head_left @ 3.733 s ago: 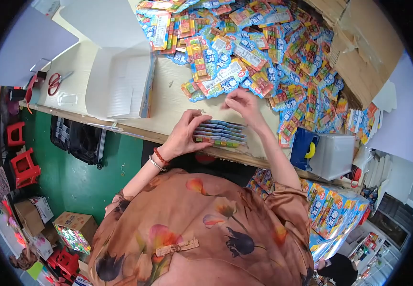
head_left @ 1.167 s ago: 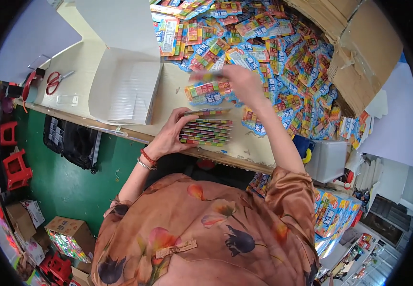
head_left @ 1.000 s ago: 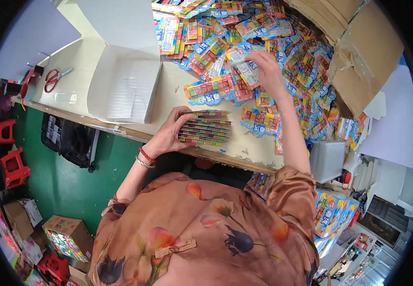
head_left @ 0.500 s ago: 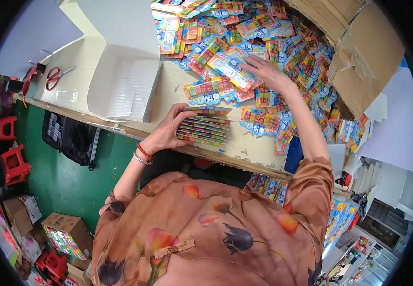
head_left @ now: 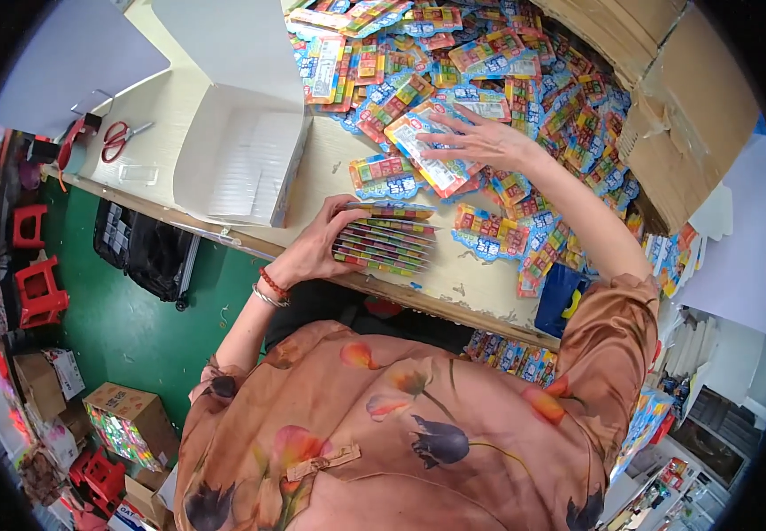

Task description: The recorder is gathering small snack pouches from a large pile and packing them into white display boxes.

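Note:
My left hand (head_left: 314, 250) is closed around the left end of a stack of flat blister packs (head_left: 387, 241), which stand on edge near the table's front. Colourful rows show along their edges. Up and to the right, my right hand (head_left: 485, 143) has its fingers spread over a blister pack (head_left: 415, 133) whose pale printed back faces up. The fingertips lie on or just above that pack; the exact contact is hard to make out. Beside it, another blister pack (head_left: 384, 177) lies with its coloured side up.
A big heap of blister packs (head_left: 569, 119) covers the far right of the table, against a cardboard box (head_left: 697, 115). An open white box (head_left: 237, 168) stands left of my left hand. Red-handled scissors (head_left: 117, 140) lie farther left. Red stools (head_left: 42, 292) stand on the green floor.
My right hand's fingers have spread out over the pale-backed pack, which has turned and shows more of its back. My left hand keeps hold of the stack. The whole view has shifted slightly.

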Action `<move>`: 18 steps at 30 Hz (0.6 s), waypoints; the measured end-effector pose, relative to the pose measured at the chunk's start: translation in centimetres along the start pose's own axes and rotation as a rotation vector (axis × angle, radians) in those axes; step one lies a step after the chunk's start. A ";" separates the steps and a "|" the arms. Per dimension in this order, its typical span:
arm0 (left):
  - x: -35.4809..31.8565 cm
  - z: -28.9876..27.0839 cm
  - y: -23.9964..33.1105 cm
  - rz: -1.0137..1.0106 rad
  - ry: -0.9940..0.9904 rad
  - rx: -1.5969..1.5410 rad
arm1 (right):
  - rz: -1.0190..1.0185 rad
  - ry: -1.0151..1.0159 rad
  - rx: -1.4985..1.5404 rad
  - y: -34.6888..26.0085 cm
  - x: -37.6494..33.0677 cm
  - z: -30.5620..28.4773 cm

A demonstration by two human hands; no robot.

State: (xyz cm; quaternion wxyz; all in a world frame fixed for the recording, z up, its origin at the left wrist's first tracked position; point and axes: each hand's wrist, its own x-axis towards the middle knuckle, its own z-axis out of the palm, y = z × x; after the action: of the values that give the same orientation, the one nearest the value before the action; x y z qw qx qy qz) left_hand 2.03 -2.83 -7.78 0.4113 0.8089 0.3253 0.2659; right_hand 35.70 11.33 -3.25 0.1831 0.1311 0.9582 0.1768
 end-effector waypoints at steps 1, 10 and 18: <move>0.0 0.1 -0.1 0.004 -0.005 -0.012 | -0.016 0.033 0.022 0.0 0.0 0.2; 0.1 0.0 -0.1 0.002 -0.017 -0.016 | -0.171 0.039 0.122 0.0 0.9 -1.5; -0.5 0.3 -0.4 0.010 -0.016 -0.031 | 0.052 0.284 0.252 -2.6 3.8 -4.2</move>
State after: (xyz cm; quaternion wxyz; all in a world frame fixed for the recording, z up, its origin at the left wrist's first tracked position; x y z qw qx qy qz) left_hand 1.79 -3.17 -8.36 0.4248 0.8062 0.3137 0.2666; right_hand 30.12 8.93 -1.75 0.0234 0.1516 0.9852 0.0768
